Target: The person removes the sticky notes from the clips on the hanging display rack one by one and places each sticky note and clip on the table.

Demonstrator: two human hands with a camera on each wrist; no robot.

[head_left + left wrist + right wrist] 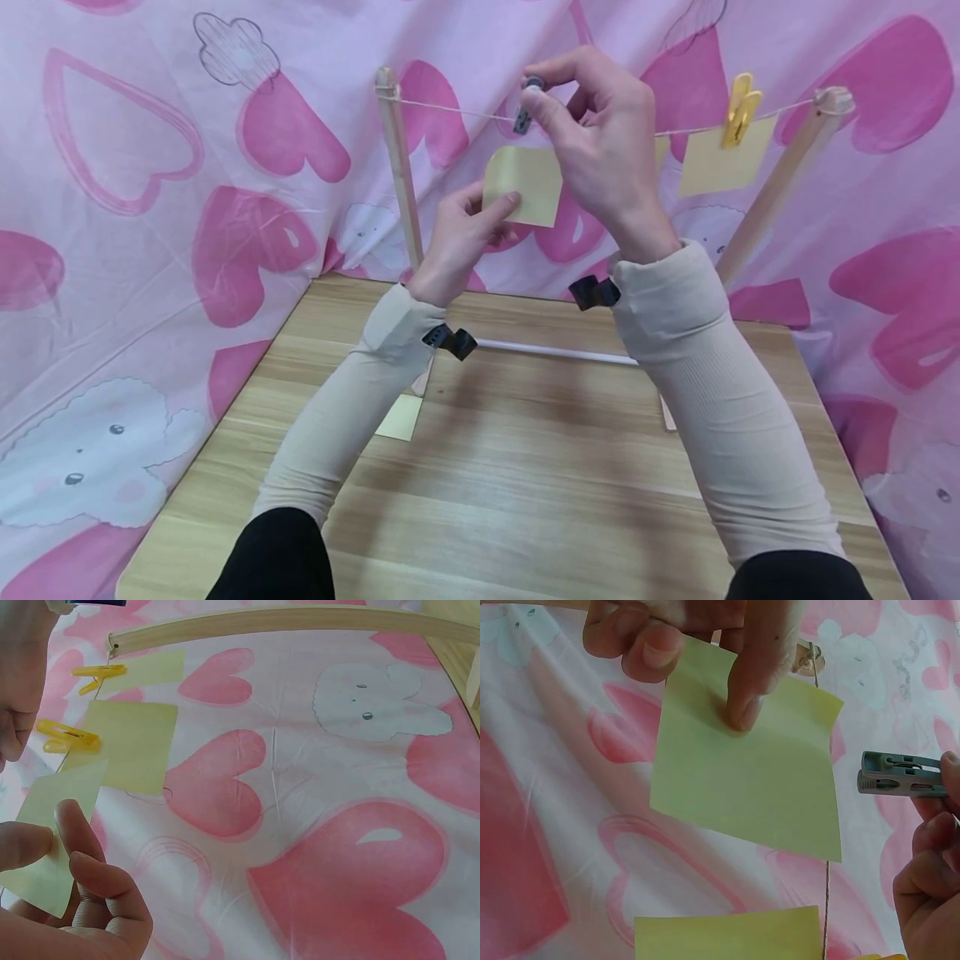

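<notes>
My left hand (453,242) pinches a pale yellow paper square (536,187) between thumb and fingers, just below the string (450,108). In the right wrist view the left thumb lies flat on the paper's face. Above it and to the right, my right hand (618,150) holds a grey clothespin (896,774) between thumb and index finger, its tip close to the string. Farther right, a yellow clothespin (741,117) fastens another paper square (723,167) to the string. The left wrist view shows a second yellow clothespin (71,736) with its hanging paper square (139,742).
A left wooden post (400,158) and a right wooden post (783,183) hold the string's ends. A white rod (558,352) runs low between them over the wooden table (525,500). Beside the left post's foot lies a paper square (401,418). Heart-printed cloth (277,250) hangs behind.
</notes>
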